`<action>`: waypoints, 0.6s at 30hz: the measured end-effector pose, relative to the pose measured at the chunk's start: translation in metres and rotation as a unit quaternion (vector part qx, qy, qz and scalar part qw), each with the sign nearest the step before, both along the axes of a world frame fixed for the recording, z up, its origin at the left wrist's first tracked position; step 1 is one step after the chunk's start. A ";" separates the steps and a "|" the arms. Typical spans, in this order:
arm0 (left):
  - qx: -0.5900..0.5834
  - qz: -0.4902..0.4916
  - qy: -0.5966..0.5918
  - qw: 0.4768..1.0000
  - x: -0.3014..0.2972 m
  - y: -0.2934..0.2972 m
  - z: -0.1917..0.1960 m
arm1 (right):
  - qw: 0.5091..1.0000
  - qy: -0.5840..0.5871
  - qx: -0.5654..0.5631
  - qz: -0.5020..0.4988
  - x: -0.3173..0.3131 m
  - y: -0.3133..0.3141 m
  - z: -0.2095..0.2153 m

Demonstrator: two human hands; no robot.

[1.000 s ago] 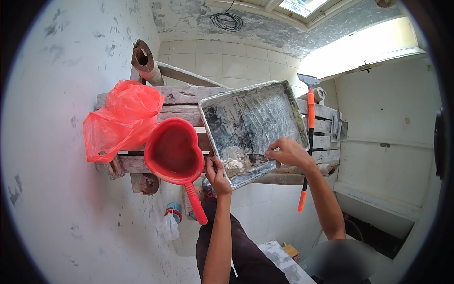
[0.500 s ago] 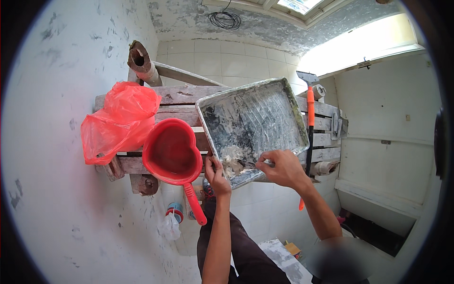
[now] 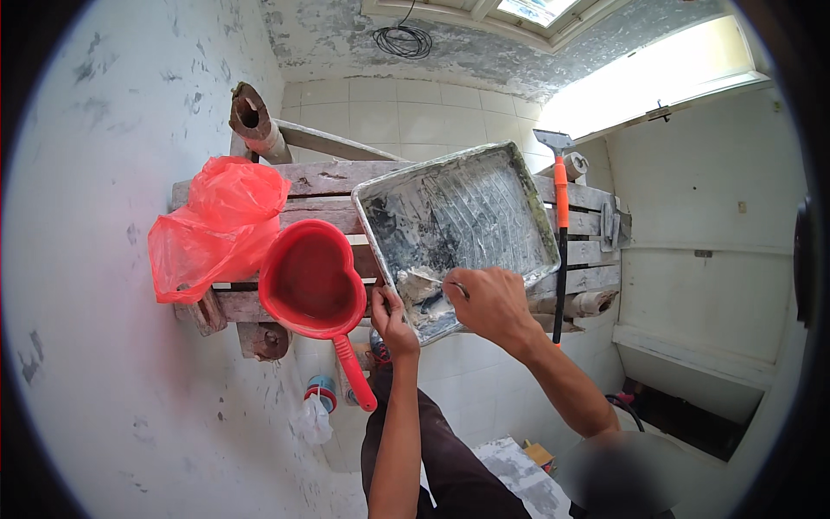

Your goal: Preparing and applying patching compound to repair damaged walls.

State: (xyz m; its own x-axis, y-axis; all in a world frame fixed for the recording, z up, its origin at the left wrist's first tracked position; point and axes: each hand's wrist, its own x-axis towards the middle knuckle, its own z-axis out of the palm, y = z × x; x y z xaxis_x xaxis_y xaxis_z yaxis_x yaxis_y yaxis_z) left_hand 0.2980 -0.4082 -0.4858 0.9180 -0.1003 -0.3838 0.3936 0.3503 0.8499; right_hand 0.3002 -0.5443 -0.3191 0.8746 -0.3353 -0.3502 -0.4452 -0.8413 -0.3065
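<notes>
A shallow rectangular metal mixing tray smeared with grey-white plaster (image 3: 458, 233) lies tilted on a weathered wooden plank bench (image 3: 328, 182). The left hand (image 3: 391, 318) is closed on the tray's near corner rim; the right hand (image 3: 491, 301), just beside it, is closed around a small metal tool (image 3: 456, 285) whose tip rests in the lump of wet plaster (image 3: 419, 290) at the tray's low end. The tray appears stiff and moderately heavy where the plaster is pooled; its coated surface is probably slippery, so the bare raised rim is the best place to grip. Left of the left hand lie a red heart-shaped plastic scoop with a handle (image 3: 313, 281) and a red plastic bag (image 3: 220, 227); right of the right hand hangs an orange-handled scraper (image 3: 560, 216). Compared with one second ago, the right hand has moved from the tray's right rim inward to the plaster; the left hand's grip is unchanged.
</notes>
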 end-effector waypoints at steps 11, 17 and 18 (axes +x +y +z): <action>0.008 0.011 -0.003 1.000 0.000 -0.010 0.007 | 0.929 0.329 0.162 0.046 0.143 -0.098 -0.063; 0.021 0.013 -0.025 0.999 0.003 -0.004 0.001 | 0.872 0.415 0.183 0.184 0.139 -0.056 -0.098; 0.022 0.013 -0.024 0.999 0.003 0.000 -0.001 | 0.871 0.416 0.184 0.185 0.132 -0.048 -0.093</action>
State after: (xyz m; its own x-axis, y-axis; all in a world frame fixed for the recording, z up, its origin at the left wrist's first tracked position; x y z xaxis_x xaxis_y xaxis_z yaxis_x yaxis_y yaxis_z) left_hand 0.3011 -0.4085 -0.4867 0.9374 -0.0598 -0.3432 0.3435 0.3218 0.8823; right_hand 0.4319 -0.5925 -0.4126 0.2907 0.1845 -0.9388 -0.3611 -0.8875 -0.2862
